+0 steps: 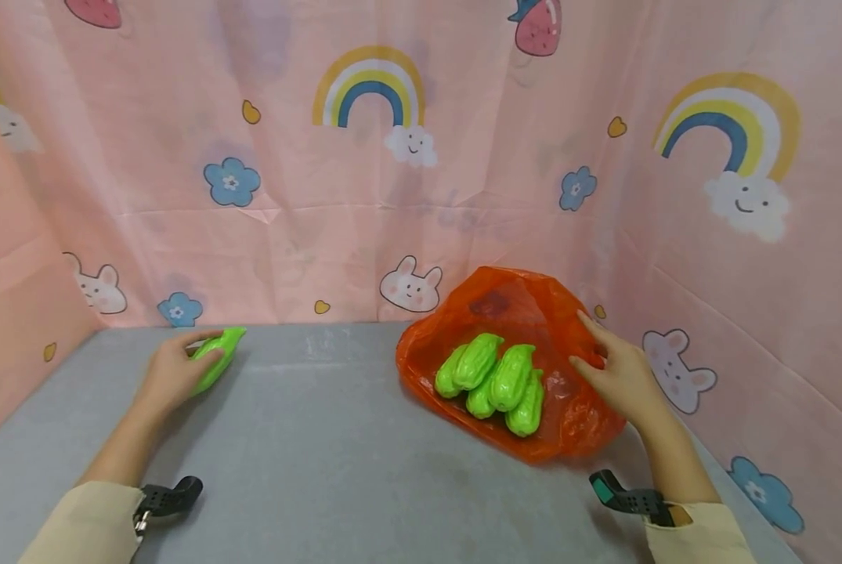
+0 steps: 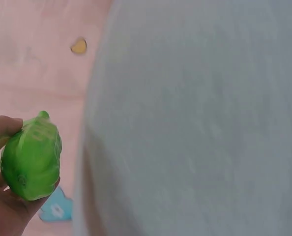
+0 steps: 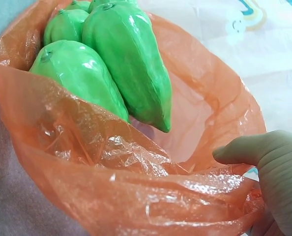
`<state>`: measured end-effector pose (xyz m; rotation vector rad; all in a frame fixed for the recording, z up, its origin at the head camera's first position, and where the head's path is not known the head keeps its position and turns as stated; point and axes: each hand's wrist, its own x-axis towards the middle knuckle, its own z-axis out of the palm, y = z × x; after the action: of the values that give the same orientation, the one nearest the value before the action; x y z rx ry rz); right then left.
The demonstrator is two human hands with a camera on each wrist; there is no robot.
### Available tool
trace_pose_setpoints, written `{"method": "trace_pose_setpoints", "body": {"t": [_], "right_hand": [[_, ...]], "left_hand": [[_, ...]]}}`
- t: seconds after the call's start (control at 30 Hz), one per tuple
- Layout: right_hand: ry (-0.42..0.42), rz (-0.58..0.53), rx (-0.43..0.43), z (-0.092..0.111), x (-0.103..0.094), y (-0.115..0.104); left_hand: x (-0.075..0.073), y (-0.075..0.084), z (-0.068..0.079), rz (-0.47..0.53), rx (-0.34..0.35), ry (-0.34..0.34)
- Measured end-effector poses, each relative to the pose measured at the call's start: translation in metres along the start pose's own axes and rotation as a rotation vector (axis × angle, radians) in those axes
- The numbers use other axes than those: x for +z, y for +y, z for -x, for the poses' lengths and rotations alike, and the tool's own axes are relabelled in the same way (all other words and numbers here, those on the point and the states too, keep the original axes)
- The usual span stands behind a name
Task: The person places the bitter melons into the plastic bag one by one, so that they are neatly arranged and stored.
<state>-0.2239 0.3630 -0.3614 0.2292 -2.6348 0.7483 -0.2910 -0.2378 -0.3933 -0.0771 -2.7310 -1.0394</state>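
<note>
My left hand (image 1: 170, 370) grips a glossy bright-green ridged gourd (image 2: 32, 160), its pointed stem end facing away to the right in the head view. The left wrist view shows thumb and fingers around its sides. On the right, my right hand (image 1: 621, 376) holds the rim of a thin orange-red plastic bag (image 1: 576, 423), with the thumb (image 3: 244, 149) on the mouth side and the other fingers mostly hidden behind the film. Several similar green gourds (image 1: 512, 377) lie heaped inside the open bag.
The grey table (image 1: 308, 454) stretches between the two hands. A pink printed curtain (image 1: 287, 251) with rainbows, rabbits and flowers rises behind it and along both sides. Black straps (image 1: 170, 497) circle both wrists.
</note>
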Motion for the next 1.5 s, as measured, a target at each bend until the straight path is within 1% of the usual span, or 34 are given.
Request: {"method": "trace_pose_setpoints", "body": {"t": [0.17, 0.33, 0.53, 0.7, 0.9, 1.13, 1.3, 1.43, 1.5], "right_hand": [[0.004, 0.003, 0.007, 0.000, 0.000, 0.000], [0.004, 0.003, 0.006, 0.001, -0.001, -0.001], [0.010, -0.014, -0.008, 0.001, -0.001, -0.002], [0.016, -0.032, -0.011, 0.001, -0.001, -0.002], [0.012, -0.033, 0.000, 0.000, -0.001, 0.000], [0.012, -0.019, 0.002, -0.001, -0.001, 0.000], [-0.006, -0.003, 0.027, -0.001, -0.002, -0.001], [-0.027, 0.005, 0.048, -0.002, -0.003, -0.001], [-0.029, 0.006, 0.048, -0.001, -0.003, -0.001]], "left_hand": [[0.002, 0.027, -0.001, 0.040, 0.033, -0.004], [0.005, 0.049, -0.001, 0.071, 0.058, -0.017], [0.009, 0.074, 0.000, 0.074, 0.068, -0.035], [0.015, 0.098, 0.002, 0.090, 0.105, -0.064], [0.031, 0.119, 0.002, 0.153, 0.167, -0.083], [0.058, 0.135, -0.002, 0.223, 0.209, -0.098], [0.075, 0.155, 0.000, 0.216, 0.251, -0.104], [0.083, 0.173, 0.001, 0.206, 0.298, -0.126], [0.086, 0.182, 0.001, 0.223, 0.311, -0.143]]}}
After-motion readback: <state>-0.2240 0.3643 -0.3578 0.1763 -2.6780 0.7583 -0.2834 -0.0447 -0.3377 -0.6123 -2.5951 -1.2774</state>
